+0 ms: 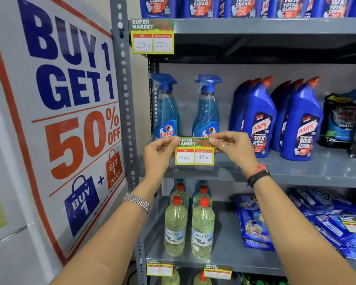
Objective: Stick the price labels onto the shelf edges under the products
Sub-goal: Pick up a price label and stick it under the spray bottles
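Observation:
A yellow and green price label (194, 154) reading 126 and 84 is held up in front of the middle shelf edge (296, 177), just below two blue Colin spray bottles (167, 108). My left hand (159, 156) pinches its top left corner. My right hand (233, 150) pinches its top right corner. I cannot tell whether the label touches the shelf edge. Another label (153, 37) hangs stuck on the top shelf edge at its left end. On the lower shelf edge sit two more labels (159, 269), side by side.
Blue Harpic bottles (259, 118) stand to the right of the sprays, dark pouches (343, 120) beyond them. Clear red-capped bottles (176, 225) and blue packets (296, 221) fill the shelf below. A large "Buy 1 Get 1" poster (70, 99) covers the wall left of the perforated upright (124, 99).

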`<state>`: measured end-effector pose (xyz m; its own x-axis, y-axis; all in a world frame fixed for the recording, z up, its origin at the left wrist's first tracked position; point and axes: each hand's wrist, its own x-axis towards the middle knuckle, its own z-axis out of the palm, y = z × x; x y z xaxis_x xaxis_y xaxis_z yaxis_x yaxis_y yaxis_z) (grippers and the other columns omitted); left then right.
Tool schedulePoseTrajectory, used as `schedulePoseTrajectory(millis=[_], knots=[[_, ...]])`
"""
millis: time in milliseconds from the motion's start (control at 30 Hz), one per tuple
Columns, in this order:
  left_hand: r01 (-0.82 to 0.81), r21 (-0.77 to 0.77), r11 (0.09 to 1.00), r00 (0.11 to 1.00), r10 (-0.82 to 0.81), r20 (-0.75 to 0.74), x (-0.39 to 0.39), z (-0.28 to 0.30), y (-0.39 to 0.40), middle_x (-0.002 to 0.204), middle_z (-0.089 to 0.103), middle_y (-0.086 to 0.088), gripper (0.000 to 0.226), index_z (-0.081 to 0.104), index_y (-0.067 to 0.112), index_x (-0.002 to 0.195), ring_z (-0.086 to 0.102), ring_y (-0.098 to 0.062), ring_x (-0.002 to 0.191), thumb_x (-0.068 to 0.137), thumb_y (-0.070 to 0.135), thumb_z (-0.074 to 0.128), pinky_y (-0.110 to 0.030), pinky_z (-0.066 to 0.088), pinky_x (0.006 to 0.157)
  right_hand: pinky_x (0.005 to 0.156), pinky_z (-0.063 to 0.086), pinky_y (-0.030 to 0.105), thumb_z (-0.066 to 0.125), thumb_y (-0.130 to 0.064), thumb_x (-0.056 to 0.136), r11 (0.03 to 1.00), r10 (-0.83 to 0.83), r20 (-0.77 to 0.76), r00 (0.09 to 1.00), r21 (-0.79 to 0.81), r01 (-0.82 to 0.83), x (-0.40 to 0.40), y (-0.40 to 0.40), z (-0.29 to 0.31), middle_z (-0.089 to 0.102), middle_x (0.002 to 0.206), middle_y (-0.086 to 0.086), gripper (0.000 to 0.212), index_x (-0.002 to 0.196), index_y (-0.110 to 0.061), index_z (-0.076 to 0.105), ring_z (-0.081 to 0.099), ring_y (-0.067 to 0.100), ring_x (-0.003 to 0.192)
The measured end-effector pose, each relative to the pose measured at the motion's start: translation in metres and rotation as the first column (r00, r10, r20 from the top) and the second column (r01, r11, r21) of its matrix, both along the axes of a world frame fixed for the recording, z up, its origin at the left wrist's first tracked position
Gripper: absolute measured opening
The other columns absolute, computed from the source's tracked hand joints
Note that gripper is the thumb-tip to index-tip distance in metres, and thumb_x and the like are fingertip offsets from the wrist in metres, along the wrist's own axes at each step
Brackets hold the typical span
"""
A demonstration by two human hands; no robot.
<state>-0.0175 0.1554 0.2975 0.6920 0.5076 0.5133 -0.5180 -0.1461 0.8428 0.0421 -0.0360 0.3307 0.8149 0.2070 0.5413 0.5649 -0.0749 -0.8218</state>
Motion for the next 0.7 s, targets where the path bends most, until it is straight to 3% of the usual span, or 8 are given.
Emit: schedulePoseTrajectory(millis=[200,267,367,433,567,700], knots=[[0.018,0.036,0.999,1.0,-0.017,-0.019,0.0,0.005,0.005,0.091,0.075,-0.007,0.019,0.072,0.012,0.092,0.073,-0.015,0.081,0.078,0.025,0.072,-0.026,0.059,0.067,0.063,0.058,0.017,0.073,-0.012,0.075,1.0,0.011,0.011,1.0,0.004,-0.011,-0.005,-0.001,0.003,0.072,0.088,0.016,0.018,0.092,-0.007,0.071,0.069,0.021,0.075],[0.009,0.043,0.999,0.999,-0.007,-0.04,-0.001,0.002,0.007,0.089,0.075,-0.003,0.014,0.072,0.018,0.087,0.072,-0.011,0.082,0.077,0.027,0.073,-0.027,0.059,0.069,0.063,0.059,0.018,0.072,-0.012,0.075,1.0,0.009,-0.008,1.0,0.002,-0.009,-0.006,0.0,-0.002,0.072,0.089,0.017,0.018,0.093,-0.006,0.071,0.069,0.022,0.078],[-0.018,0.064,0.998,0.995,0.025,-0.098,-0.004,-0.012,0.006,0.079,0.073,0.008,0.003,0.071,0.026,0.077,0.069,-0.001,0.072,0.076,0.026,0.074,-0.023,0.057,0.066,0.058,0.055,0.011,0.072,-0.01,0.076,0.999,-0.021,-0.026,0.999,-0.044,0.02,-0.008,0.002,-0.017,0.069,0.083,0.013,0.018,0.092,-0.002,0.07,0.064,0.015,0.07],[-0.033,0.07,0.997,0.987,0.043,-0.152,-0.004,-0.03,0.006,0.079,0.074,0.003,0.007,0.073,0.021,0.081,0.069,-0.004,0.07,0.076,0.026,0.074,-0.027,0.057,0.067,0.056,0.052,0.007,0.073,-0.01,0.075,0.993,-0.065,-0.026,0.998,-0.097,0.062,-0.007,0.003,-0.034,0.069,0.079,0.011,0.016,0.089,-0.003,0.071,0.063,0.013,0.065],[-0.078,0.12,0.99,0.969,0.104,-0.224,-0.003,-0.064,0.006,0.079,0.074,0.0,0.02,0.075,0.011,0.089,0.065,0.001,0.064,0.075,0.026,0.075,-0.008,0.048,0.057,0.055,0.046,0.001,0.075,-0.016,0.074,0.965,-0.148,-0.029,0.989,-0.224,0.137,-0.002,0.006,-0.068,0.07,0.074,0.006,0.015,0.086,-0.007,0.073,0.059,0.002,0.059],[-0.077,0.148,0.986,0.961,0.113,-0.252,0.0,-0.077,0.009,0.083,0.076,-0.002,0.017,0.075,0.012,0.086,0.069,-0.01,0.075,0.075,0.026,0.075,-0.018,0.053,0.068,0.054,0.043,-0.001,0.075,-0.016,0.074,0.95,-0.202,-0.017,0.979,-0.246,0.191,0.003,0.011,-0.084,0.068,0.07,0.002,0.015,0.085,-0.006,0.074,0.056,-0.014,0.051]])
